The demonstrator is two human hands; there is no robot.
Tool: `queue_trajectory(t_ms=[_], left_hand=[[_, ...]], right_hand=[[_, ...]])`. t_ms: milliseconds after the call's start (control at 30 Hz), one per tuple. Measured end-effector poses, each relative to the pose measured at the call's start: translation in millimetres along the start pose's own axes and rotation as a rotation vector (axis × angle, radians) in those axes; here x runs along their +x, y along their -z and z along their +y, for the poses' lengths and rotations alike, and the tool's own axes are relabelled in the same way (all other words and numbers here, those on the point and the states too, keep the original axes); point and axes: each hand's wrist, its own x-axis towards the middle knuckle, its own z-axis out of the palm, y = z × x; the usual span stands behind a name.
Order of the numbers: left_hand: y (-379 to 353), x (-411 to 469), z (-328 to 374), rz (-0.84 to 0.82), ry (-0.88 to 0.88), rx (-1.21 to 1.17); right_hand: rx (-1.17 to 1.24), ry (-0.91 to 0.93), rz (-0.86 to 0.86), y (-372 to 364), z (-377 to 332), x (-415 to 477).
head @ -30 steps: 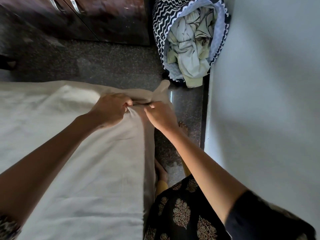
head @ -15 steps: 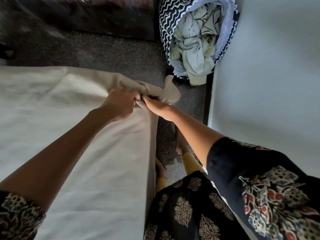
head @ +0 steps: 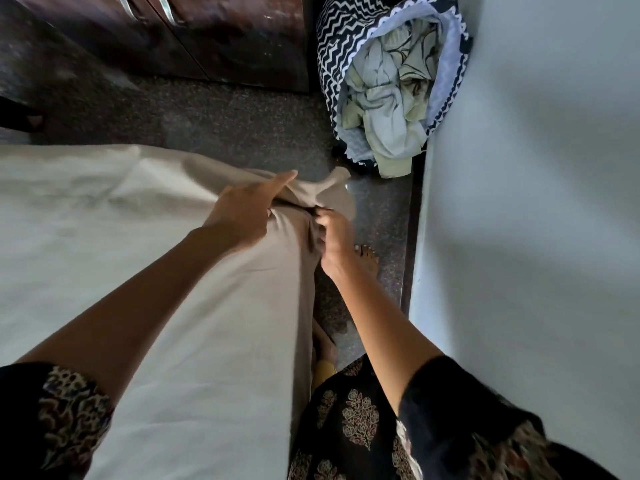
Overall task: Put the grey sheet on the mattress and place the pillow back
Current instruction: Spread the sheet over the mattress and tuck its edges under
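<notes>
The grey sheet (head: pixel 104 237) lies spread over the mattress, filling the left half of the view. Its far right corner is bunched up and sticks out over the floor. My left hand (head: pixel 242 213) rests on that corner from above, forefinger stretched out along the bunched cloth and the other fingers curled into it. My right hand (head: pixel 332 233) is at the mattress's right edge, fingers pinched on the sheet just under the corner. The mattress itself is hidden under the sheet. No pillow is in view.
A zigzag-patterned laundry bag (head: pixel 391 91) full of crumpled cloth stands on the dark floor (head: pixel 225 126) by the pale wall (head: pixel 536 202). A dark wooden cabinet (head: pixel 214 32) runs along the back. My bare feet stand in the narrow gap between bed and wall.
My right hand has slid down from the top of the corner to the mattress's side edge. My left hand's forefinger has stretched out over the bunched corner.
</notes>
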Motion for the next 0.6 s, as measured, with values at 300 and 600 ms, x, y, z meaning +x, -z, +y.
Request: queue_trajectory(t_ms=[300, 600], left_hand=[[-11.7, -3.2, -4.5, 0.041, -0.091, 0.279], [-16.4, -1.0, -8.4, 0.078, -0.105, 0.237]], right_hand=[[-0.415, 0.74, 0.056, -24.7, 20.1, -44.4], [-0.613, 0.403, -0.173, -19.5, 10.1, -36.5]])
